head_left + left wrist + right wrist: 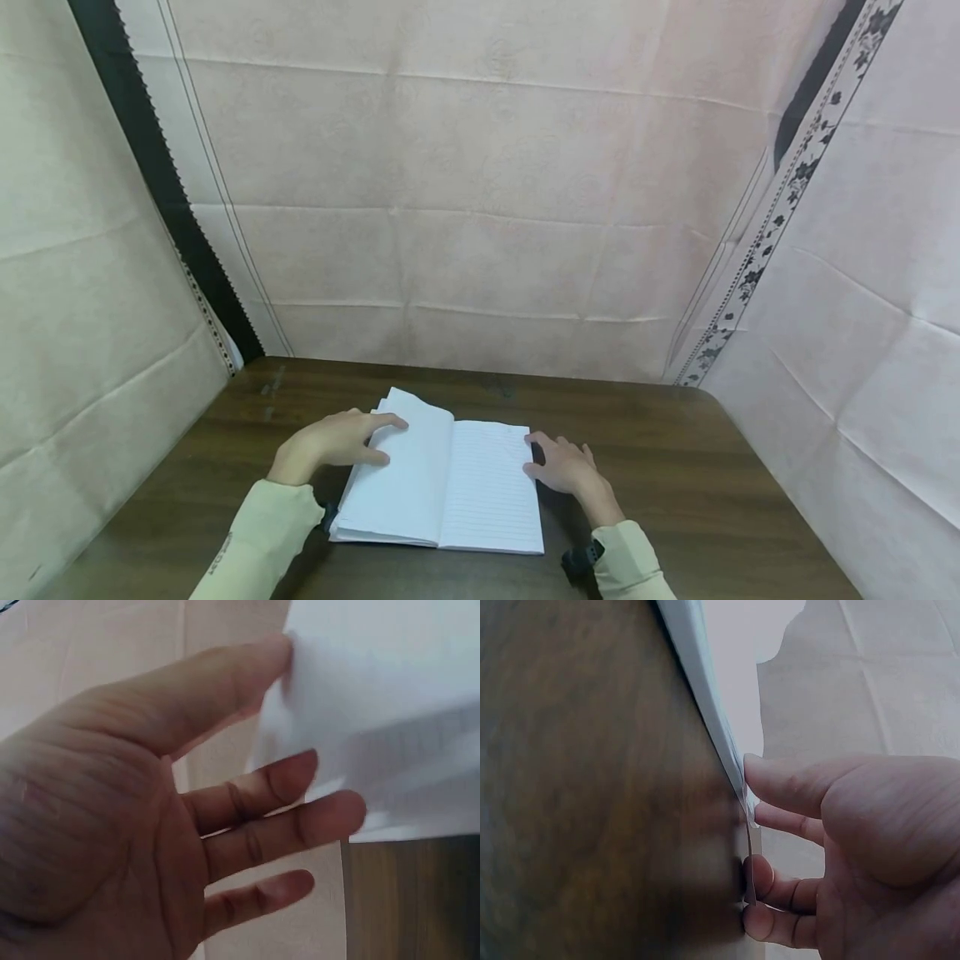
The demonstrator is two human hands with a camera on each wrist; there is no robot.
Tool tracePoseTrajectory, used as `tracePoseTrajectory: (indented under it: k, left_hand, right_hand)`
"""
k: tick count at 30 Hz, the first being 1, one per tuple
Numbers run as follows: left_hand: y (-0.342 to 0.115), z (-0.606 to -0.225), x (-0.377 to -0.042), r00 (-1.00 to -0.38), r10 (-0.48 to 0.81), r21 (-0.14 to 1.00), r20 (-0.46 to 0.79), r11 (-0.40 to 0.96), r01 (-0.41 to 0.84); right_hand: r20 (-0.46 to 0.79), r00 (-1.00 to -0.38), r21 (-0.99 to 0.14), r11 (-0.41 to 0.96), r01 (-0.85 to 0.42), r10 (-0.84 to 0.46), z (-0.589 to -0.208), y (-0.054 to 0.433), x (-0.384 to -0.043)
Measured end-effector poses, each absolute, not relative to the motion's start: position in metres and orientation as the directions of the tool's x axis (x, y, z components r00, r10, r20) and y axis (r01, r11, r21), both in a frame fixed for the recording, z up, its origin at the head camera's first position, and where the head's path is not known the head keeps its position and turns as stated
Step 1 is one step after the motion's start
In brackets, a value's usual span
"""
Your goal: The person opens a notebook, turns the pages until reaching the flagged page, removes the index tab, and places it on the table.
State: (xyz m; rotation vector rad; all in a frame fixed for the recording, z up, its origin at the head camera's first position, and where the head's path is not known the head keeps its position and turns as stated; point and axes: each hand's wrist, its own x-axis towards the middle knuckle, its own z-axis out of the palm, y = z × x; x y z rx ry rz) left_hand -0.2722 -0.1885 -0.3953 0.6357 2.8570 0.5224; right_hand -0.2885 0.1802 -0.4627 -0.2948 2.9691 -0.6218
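An open notebook (491, 492) with ruled white pages lies on the wooden table. Its left page (405, 483) looks blank, with other sheets stacked under it. My left hand (337, 442) reaches over the left edge, thumb and forefinger spread across that page. In the left wrist view the thumb (274, 656) touches the white paper (375, 667), while the other fingers extend loosely. Along the right edge, my right hand (566, 467) rests with thumb and forefinger apart at the page margin. The right wrist view shows its thumb (780, 780) against the notebook's edge (705, 697), lower fingertips close to the tabletop.
The brown wooden table (675, 500) extends around the notebook on all sides. Pale creased cloth (480, 192) hangs behind it, with more cloth at the left and right. A dark strap device (581, 562) sits on the right wrist.
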Motion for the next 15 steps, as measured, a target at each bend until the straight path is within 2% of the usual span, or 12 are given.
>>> tracePoseTrajectory:
  k: [15]
  left_hand:
    - [-0.1937, -0.4029, -0.2713, -0.886, 0.385, 0.384, -0.259, 0.883, 0.271]
  right_hand:
    - [-0.063, -0.976, -0.401, 0.901, -0.168, -0.21, -0.4618, 0.1798, -0.2894]
